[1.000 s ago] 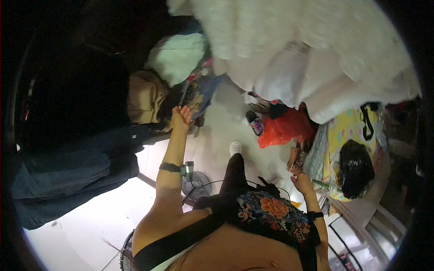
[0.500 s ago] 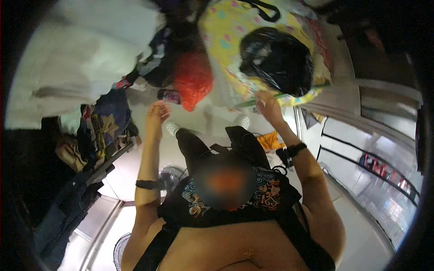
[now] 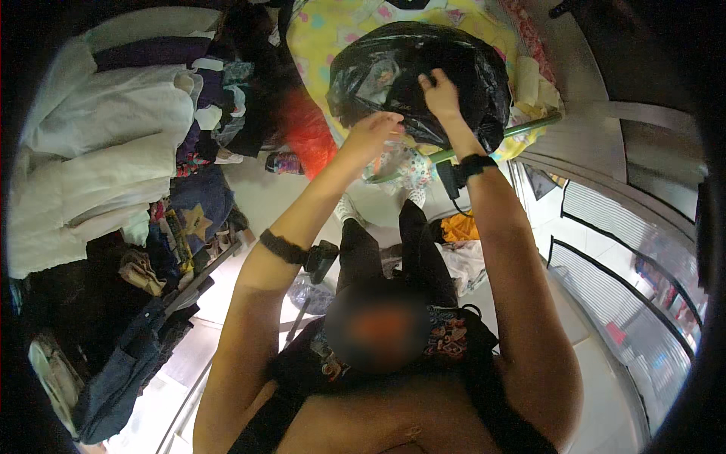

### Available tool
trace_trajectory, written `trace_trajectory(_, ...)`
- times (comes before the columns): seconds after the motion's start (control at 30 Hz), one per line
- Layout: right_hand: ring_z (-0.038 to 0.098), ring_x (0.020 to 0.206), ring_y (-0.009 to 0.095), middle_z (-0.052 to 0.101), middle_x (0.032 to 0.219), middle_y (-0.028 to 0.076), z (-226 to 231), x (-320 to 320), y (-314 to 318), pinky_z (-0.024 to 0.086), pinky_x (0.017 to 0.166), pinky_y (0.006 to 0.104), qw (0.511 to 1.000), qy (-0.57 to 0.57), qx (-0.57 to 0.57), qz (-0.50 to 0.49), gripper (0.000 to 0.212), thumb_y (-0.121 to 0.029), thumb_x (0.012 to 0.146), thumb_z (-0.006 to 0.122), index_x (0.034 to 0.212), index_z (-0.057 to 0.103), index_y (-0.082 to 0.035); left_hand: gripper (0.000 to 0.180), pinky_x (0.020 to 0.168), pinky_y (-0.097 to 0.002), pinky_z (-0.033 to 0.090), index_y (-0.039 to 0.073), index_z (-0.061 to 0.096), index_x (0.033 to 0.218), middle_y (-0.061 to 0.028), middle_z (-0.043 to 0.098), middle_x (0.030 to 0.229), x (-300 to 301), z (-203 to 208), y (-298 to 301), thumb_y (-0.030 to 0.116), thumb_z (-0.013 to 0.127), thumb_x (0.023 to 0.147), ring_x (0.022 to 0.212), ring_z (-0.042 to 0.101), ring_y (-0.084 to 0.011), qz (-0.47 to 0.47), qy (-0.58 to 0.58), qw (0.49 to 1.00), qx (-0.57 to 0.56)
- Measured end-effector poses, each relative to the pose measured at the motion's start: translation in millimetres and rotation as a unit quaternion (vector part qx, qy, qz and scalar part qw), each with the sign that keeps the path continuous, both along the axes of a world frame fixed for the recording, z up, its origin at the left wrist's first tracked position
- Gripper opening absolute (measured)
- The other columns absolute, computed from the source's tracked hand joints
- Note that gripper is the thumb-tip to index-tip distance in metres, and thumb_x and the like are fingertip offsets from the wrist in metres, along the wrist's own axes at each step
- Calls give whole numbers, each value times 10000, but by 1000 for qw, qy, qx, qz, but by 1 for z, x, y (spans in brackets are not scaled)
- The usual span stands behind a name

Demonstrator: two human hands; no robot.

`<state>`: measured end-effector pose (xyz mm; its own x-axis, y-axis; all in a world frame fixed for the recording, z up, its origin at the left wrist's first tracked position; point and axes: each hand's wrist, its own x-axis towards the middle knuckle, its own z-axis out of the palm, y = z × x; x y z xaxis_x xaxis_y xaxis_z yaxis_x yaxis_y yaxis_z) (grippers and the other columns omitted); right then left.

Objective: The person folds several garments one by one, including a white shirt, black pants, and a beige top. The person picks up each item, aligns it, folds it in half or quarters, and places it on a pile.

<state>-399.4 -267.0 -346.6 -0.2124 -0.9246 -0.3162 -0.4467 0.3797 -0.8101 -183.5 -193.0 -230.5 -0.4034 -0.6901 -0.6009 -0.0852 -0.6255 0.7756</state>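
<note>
A large black plastic bag (image 3: 469, 57) lies bunched on a yellow patterned cloth (image 3: 310, 38) in front of me. My right hand (image 3: 441, 97) is on the bag's near part, fingers bent and gripping its film. At the bag's near left edge is my left hand (image 3: 370, 138), its fingers drawn together; what they pinch, if anything, does not show clearly. Just below its fingertips hangs a clear, dotted plastic bag (image 3: 412, 168), beside a green rod-like edge (image 3: 529, 127).
A red plastic bag (image 3: 306, 132) sits left of the cloth. Stacked white clothes (image 3: 113, 163) and darker garments (image 3: 197, 200) fill the left side. Orange cloth (image 3: 459, 227) lies near my feet. A cabinet (image 3: 586, 136) and shelves with glass panels (image 3: 605, 219) stand on the right.
Both hands have moved forward to the black bag, the left one also to the right. The bag looks wider and more spread out. My view has shifted, and the dotted bag now shows plainly.
</note>
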Motion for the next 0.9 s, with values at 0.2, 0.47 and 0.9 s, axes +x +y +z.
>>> trace_trajectory(0.2,535,1226,307,563,1344,134,116,-38,83,409,1048,485,659,-727,-122,-151,419,-282,978,509,1351,509,-92,969,1045,-602,401,160,77,1555,-227,226,1555,-20,-5,3,617,594,874,1350,380,-434,147,168,935,276)
trace_trajectory(0.47,513,1231,367,557,1363,137,201,-11,193,379,1092,520,466,-867,-100,-146,528,-477,959,487,1324,567,-104,532,1082,-450,419,168,462,1408,-120,533,1371,-41,82,16,225,628,905,1241,536,-291,162,386,876,238)
trace_trajectory(0.9,330,1411,309,336,1548,139,403,115,174,203,1194,415,491,-859,-38,137,895,-676,898,501,1519,291,-67,693,896,-269,509,93,406,1449,-59,610,1196,174,293,112,-44,548,785,918,611,-127,368,167,872,-275)
